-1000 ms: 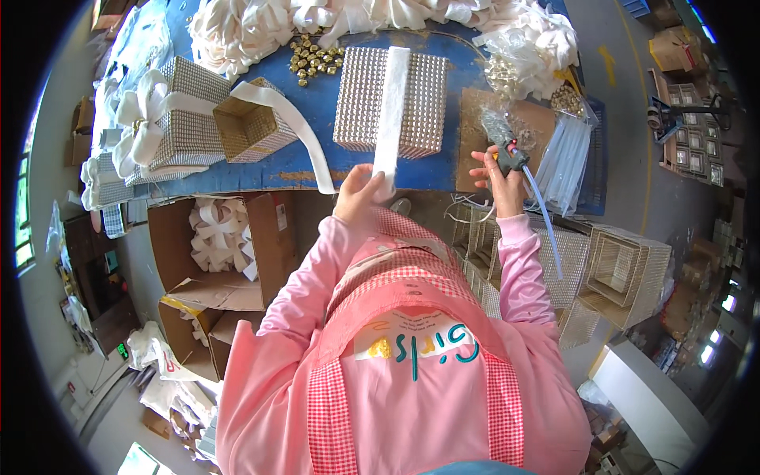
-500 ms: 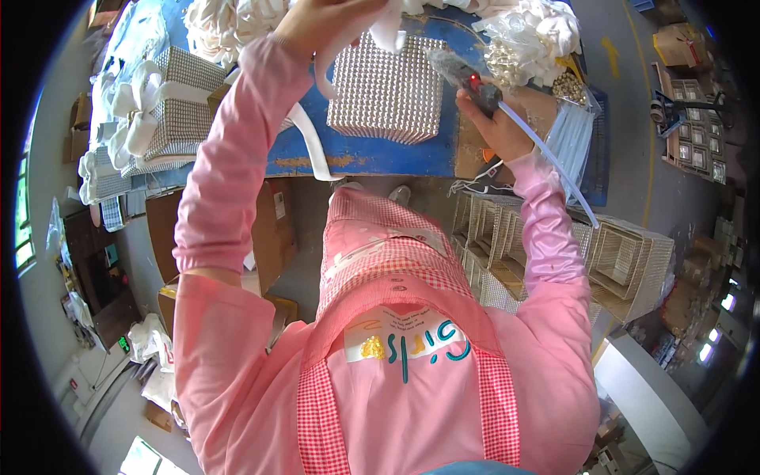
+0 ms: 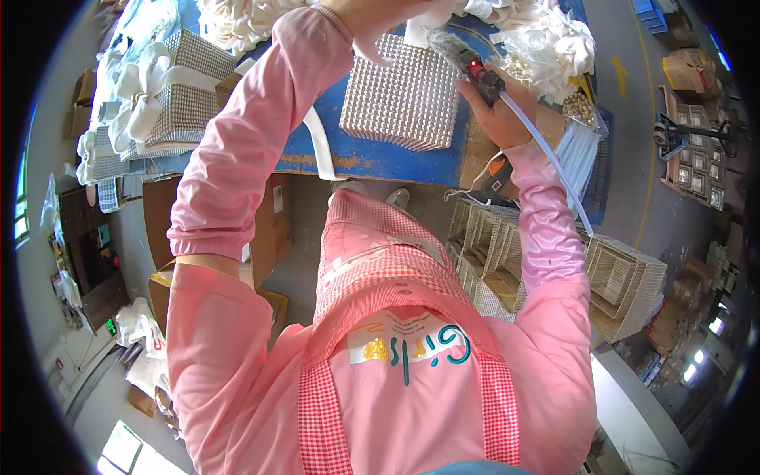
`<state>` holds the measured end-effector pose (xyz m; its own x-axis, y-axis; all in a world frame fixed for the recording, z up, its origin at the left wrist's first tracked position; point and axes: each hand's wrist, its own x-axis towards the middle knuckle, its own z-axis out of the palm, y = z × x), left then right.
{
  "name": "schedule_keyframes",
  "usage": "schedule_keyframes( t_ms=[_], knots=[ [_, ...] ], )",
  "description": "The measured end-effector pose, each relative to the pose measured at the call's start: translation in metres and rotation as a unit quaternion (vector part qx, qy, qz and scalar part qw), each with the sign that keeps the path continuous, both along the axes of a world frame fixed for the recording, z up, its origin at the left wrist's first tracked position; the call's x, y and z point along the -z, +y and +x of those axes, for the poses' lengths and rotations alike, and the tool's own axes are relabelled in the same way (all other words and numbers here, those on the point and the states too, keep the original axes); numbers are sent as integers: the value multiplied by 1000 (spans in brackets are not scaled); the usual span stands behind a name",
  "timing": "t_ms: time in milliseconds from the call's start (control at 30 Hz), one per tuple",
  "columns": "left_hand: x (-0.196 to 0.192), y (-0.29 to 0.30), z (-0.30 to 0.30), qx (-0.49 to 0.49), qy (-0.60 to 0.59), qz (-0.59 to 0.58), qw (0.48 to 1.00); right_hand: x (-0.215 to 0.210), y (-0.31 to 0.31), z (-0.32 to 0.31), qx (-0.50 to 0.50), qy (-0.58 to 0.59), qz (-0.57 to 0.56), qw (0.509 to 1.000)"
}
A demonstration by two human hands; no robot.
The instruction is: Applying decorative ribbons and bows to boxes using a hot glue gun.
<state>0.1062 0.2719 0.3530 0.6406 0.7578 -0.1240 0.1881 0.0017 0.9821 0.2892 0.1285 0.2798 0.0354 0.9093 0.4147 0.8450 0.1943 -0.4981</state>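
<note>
A basket-like box covered in pearly beads sits on the blue worktable. At the upper edge, my left hand is above the box's far side, closed on a white ribbon; its fingertips are partly cut off by the edge. My right hand grips a hot glue gun with a small red light, a plastic-wrapped nose and a long pale glue stick trailing behind. The nose points up and left, close to the ribbon and the box's right far corner.
Beaded boxes with white bows stand at the left. White fabric bows lie piled at the back, with bagged ones to the right. An orange-handled tool lies by the table edge. Nested beaded baskets and a cardboard carton stand below.
My left hand has shifted right with the ribbon. The glue gun has come up slightly, its nose nearer the ribbon. The orange-handled tool shows more.
</note>
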Motion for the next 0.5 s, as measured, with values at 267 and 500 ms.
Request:
schedule_keyframes(
  t_ms=[267, 500],
  knots=[
    [1, 0, -1, 6, -14, -26, 1000, 28, 13, 2, 23, -26, -14, 999],
    [-12, -4, -1, -6, -6, 64, 998, 56, 22, 6, 26, -54, -40, 997]
  ],
)
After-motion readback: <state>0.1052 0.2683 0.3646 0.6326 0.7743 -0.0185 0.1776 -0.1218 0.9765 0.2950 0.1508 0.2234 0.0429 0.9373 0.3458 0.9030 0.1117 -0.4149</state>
